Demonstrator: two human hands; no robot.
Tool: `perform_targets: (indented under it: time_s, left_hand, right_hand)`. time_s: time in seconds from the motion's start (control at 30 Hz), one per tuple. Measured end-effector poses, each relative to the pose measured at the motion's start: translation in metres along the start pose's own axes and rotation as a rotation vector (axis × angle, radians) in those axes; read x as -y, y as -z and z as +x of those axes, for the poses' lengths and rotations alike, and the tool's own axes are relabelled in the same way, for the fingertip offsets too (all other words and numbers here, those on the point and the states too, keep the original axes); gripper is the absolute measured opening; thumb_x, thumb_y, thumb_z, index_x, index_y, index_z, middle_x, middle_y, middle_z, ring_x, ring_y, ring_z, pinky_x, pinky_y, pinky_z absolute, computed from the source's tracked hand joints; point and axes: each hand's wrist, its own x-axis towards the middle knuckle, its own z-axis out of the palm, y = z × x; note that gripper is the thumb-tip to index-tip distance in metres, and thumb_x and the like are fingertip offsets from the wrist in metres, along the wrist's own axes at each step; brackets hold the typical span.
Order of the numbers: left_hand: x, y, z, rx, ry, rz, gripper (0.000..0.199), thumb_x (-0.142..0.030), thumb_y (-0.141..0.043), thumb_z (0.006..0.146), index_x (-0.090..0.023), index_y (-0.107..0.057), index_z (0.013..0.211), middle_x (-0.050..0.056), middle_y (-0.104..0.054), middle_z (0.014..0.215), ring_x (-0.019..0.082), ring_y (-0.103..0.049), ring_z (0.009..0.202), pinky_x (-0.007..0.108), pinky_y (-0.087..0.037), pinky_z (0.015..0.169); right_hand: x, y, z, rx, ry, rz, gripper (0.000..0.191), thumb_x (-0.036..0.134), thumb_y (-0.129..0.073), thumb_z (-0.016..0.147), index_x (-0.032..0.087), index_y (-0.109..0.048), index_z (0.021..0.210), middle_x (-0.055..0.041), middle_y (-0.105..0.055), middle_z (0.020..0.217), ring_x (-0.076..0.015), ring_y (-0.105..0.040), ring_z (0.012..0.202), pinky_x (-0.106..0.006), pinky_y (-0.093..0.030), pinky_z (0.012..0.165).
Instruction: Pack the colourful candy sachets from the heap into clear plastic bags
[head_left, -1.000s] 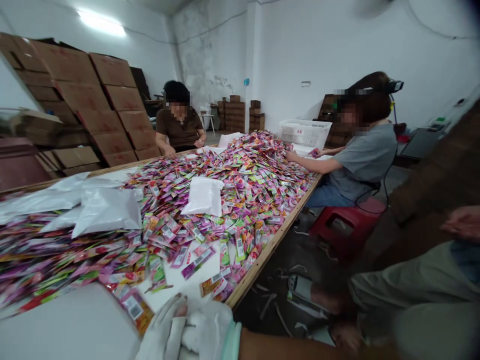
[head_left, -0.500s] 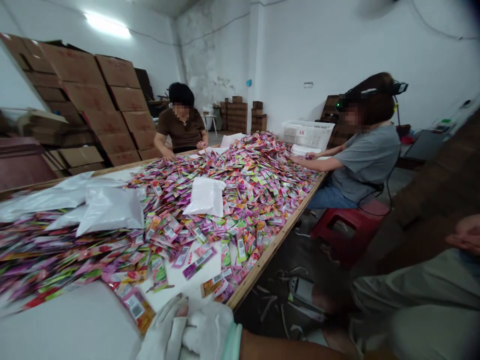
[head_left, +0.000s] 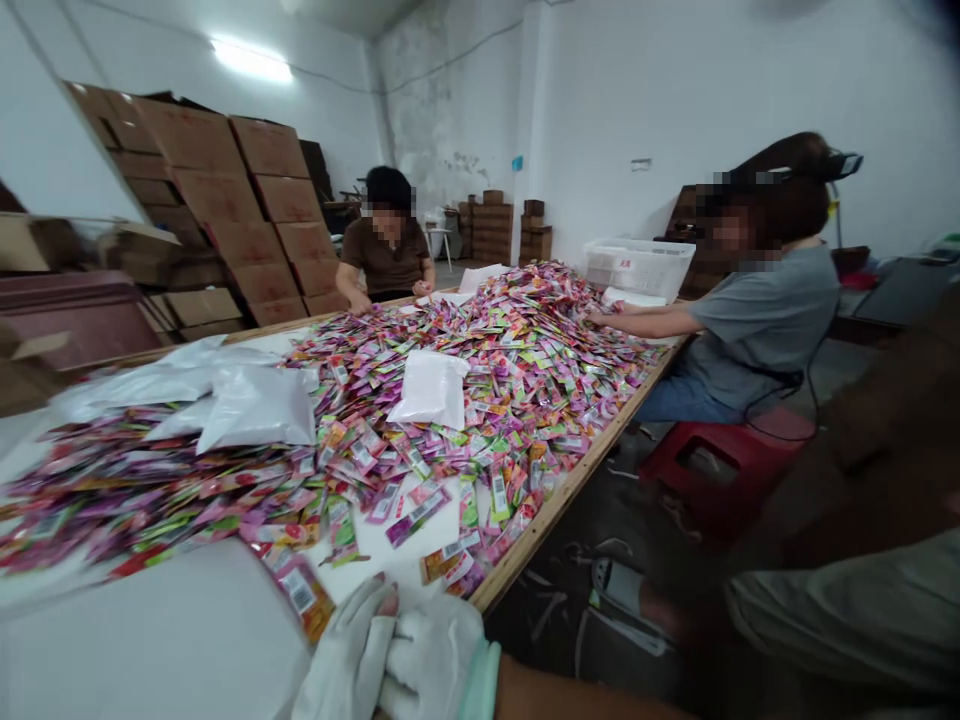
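On the white, wood-edged worktop (head_left: pixel 390 560), a pink-and-orange, barcoded sachet (head_left: pixel 300 592) is seen just beside the white-gloved left hand (head_left: pixel 341 650), against which the white-gloved, mint-cuffed right hand (head_left: pixel 439 645) is held; whether either hand's fingers are clamped on anything cannot be told; beyond, a multicoloured sachet heap (head_left: pixel 525 330) is spread.

Red characters (head_left: pixel 623 265) are marking the white basket (head_left: pixel 664 270) and barcodes (head_left: pixel 301 592) are lining the sachets (head_left: pixel 321 612), none showing legibly.
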Motion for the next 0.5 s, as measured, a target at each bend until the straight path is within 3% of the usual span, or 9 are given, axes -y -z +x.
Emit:
perform_targets:
  time_s: [0.13,0.23,0.3,0.37,0.43,0.5]
  left_hand:
    - [0.000,-0.001,-0.004,-0.025,-0.021,0.025,0.042,-0.047,-0.042,0.095,-0.024,-0.066,0.122,0.005,-0.067,0.128,0.018,-0.061,0.122,0.028,-0.049,0.107]
    - [-0.001,-0.001,-0.009,-0.040,-0.043,0.026,0.040,-0.043,-0.044,0.096,-0.024,-0.064,0.124,0.004,-0.066,0.130,0.018,-0.060,0.123,0.028,-0.047,0.109]
    - [-0.005,0.001,-0.010,-0.039,0.004,0.021,0.039,-0.042,-0.043,0.096,-0.024,-0.065,0.122,0.005,-0.065,0.131,0.019,-0.059,0.125,0.031,-0.045,0.110]
    - [-0.012,0.002,-0.006,-0.053,0.103,0.029,0.040,-0.042,-0.043,0.096,-0.023,-0.064,0.123,0.007,-0.064,0.132,0.021,-0.057,0.127,0.035,-0.045,0.111]
    - [-0.023,0.001,0.003,-0.047,0.197,0.045,0.042,-0.043,-0.046,0.095,-0.022,-0.062,0.127,0.008,-0.061,0.135,0.023,-0.056,0.128,0.037,-0.046,0.110]
    - [-0.035,0.000,0.016,-0.006,0.238,0.041,0.047,-0.045,-0.050,0.093,-0.022,-0.058,0.133,0.011,-0.055,0.142,0.025,-0.055,0.129,0.038,-0.047,0.108]
  right_hand:
    - [0.006,0.000,-0.002,-0.028,-0.041,0.027,0.038,0.054,-0.050,0.087,0.019,-0.065,0.091,-0.0056,-0.064,0.085,-0.0218,-0.058,0.073,-0.036,-0.049,0.062]
    - [0.001,0.021,0.005,0.027,0.005,0.150,0.033,0.048,-0.051,0.089,0.018,-0.065,0.092,-0.0052,-0.065,0.089,-0.0201,-0.059,0.082,-0.033,-0.050,0.071]
    - [-0.018,0.046,0.013,0.098,0.094,0.283,0.030,0.044,-0.050,0.092,0.019,-0.065,0.101,-0.0049,-0.064,0.105,-0.0183,-0.058,0.098,-0.030,-0.049,0.085]
    - [-0.053,0.072,0.020,0.135,0.059,0.316,0.032,0.040,-0.050,0.093,0.021,-0.062,0.117,-0.0053,-0.060,0.121,-0.0176,-0.053,0.113,-0.030,-0.043,0.099]
    - [-0.101,0.090,0.023,0.096,-0.259,0.141,0.036,0.037,-0.053,0.090,0.020,-0.060,0.121,-0.0104,-0.052,0.132,-0.0230,-0.045,0.125,-0.037,-0.036,0.108]
    - [-0.152,0.097,0.020,0.118,-0.635,-0.083,0.058,0.040,-0.058,0.086,0.016,-0.049,0.138,-0.0178,-0.037,0.147,-0.0332,-0.032,0.137,-0.048,-0.029,0.111]
